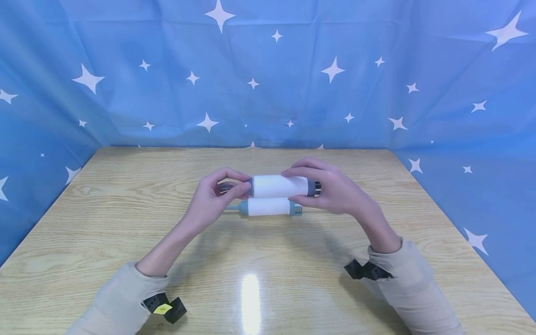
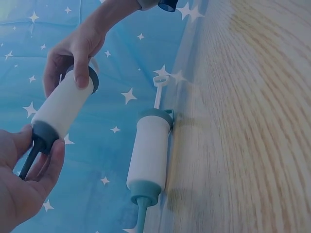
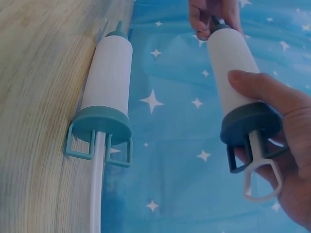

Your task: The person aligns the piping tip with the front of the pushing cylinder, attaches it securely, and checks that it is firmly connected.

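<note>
A large plastic syringe (image 1: 272, 186) with a white barrel and dark blue-grey ends is held up between both hands. My left hand (image 1: 209, 195) pinches its nozzle-end cap (image 2: 44, 132) with thumb and fingers. My right hand (image 1: 335, 186) grips the barrel by the plunger end, thumb along the white side. In the right wrist view, the dark finger loops (image 3: 238, 167) and a white ring handle (image 3: 265, 191) show beside the palm; the plunger looks pushed in. Just nearer the body lies a second syringe (image 1: 268, 207) with teal ends, on the table, its plunger rod (image 3: 96, 194) drawn out.
The wooden table (image 1: 125, 218) reaches back to a blue curtain (image 1: 268, 102) with white stars, which also hangs at both sides. Black wrist cameras (image 1: 165, 307) sit on the sleeves. A bright light reflection lies on the table's front middle.
</note>
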### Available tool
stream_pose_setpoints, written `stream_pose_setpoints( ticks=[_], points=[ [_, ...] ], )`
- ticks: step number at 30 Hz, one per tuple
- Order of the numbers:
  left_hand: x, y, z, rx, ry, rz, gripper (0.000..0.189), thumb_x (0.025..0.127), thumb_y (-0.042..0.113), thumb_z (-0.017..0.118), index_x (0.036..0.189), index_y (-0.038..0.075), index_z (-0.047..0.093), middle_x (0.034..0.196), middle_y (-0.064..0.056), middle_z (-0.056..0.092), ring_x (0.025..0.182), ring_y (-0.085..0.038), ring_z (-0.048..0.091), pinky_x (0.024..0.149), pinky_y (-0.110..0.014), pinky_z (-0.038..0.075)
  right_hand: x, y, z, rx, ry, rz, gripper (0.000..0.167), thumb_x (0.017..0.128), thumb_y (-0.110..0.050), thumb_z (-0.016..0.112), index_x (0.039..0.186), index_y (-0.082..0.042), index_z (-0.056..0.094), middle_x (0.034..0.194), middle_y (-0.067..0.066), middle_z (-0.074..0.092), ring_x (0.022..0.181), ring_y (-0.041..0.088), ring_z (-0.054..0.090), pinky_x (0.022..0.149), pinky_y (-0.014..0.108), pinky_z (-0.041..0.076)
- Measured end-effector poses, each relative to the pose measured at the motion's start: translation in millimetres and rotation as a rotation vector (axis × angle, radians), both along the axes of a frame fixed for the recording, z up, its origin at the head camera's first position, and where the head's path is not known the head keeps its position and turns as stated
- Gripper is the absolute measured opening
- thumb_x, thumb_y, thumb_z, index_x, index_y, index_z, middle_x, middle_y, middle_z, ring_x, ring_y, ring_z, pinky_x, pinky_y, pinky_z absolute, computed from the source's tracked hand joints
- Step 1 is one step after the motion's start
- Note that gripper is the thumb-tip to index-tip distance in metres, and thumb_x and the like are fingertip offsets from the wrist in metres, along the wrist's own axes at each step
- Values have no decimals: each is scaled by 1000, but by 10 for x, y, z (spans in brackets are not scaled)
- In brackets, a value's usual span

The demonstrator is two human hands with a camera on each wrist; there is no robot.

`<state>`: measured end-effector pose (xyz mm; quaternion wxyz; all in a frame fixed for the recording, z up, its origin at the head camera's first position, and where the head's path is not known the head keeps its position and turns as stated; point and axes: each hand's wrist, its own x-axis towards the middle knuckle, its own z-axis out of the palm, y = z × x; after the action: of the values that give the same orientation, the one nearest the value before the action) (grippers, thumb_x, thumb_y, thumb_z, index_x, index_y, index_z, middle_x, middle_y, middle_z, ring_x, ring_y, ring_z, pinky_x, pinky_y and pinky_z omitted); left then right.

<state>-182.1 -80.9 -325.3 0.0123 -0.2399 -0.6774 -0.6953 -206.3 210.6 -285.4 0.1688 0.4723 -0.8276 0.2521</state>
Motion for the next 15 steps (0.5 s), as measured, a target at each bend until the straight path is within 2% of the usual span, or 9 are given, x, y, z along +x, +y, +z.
stream_pose_setpoints(
  ticks=[3, 6, 9, 12, 15],
  points=[
    [-4, -5, 0, -42, -35, -11, 22, 99, 8, 66, 119, -2, 65, 113, -18, 67, 92, -29, 73, 85, -44, 60, 0, 0, -3, -4, 6, -1, 48, 76, -8, 89, 121, -9, 71, 118, 8, 67, 102, 24, 65, 78, 41, 59],
    [-11, -3, -9, -71, -74, -50, 25, 101, 10, 63, 123, -2, 63, 105, -22, 67, 82, -29, 73, 81, -51, 60, 1, 2, -4, -4, 9, 0, 49, 75, -8, 89, 121, -9, 72, 118, 9, 67, 102, 25, 65, 78, 41, 60],
    [-18, -2, -19, -69, -80, -81, 26, 101, 7, 62, 125, -4, 61, 103, -24, 66, 76, -30, 72, 77, -54, 60, -3, 3, -3, 0, 7, 2, 49, 76, -9, 89, 121, -9, 71, 118, 8, 67, 102, 25, 65, 78, 42, 59],
    [-17, -5, -21, -50, -71, -79, 28, 97, 1, 66, 124, -3, 62, 108, -21, 65, 82, -35, 73, 80, -55, 59, -8, 4, -4, 2, 4, 5, 49, 76, -8, 89, 122, -9, 71, 118, 8, 67, 102, 24, 65, 78, 42, 59],
    [-12, -12, -14, -55, -73, -61, 30, 93, 0, 72, 122, 2, 65, 118, -15, 64, 95, -34, 72, 85, -55, 58, -10, 2, -4, 3, 2, 6, 49, 76, -9, 88, 122, -9, 71, 118, 7, 66, 102, 24, 65, 78, 41, 59]
  ],
)
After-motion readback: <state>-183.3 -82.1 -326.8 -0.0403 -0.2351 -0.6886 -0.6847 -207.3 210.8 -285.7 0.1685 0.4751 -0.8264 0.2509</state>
